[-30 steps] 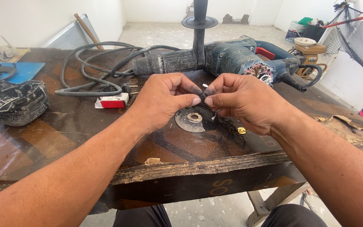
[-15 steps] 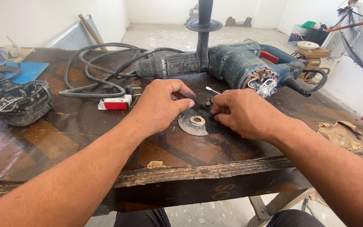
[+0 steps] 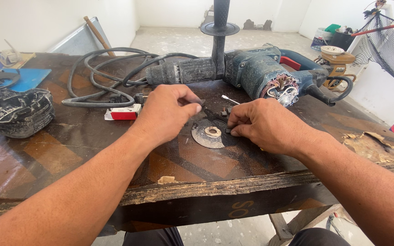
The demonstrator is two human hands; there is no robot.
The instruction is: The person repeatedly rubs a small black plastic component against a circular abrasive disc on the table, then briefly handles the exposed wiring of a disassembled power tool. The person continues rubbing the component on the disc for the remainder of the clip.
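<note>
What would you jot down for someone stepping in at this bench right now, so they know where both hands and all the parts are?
Left hand: fingers pinched on a thin dark tool, just above the grey disc.
Right hand: fingertips pressing a small dark part at the disc's right edge.
Small dark parts lie loose behind the disc.
Rotary hammer: lying on the wooden table, rear cover off, motor windings exposed; cord coiled at left.
Done: tool opened. Left: loose parts are not yet back in.

Worn dark wooden table (image 3: 69, 150) with chipped front edge, it carried a blue rotary hammer (image 3: 251, 70), coiled black cable (image 3: 101, 73), grey grinding disc (image 3: 210, 133), red-and-white lighter (image 3: 123, 112), black housing (image 3: 14, 111), blue sheet (image 3: 28, 77).
</note>
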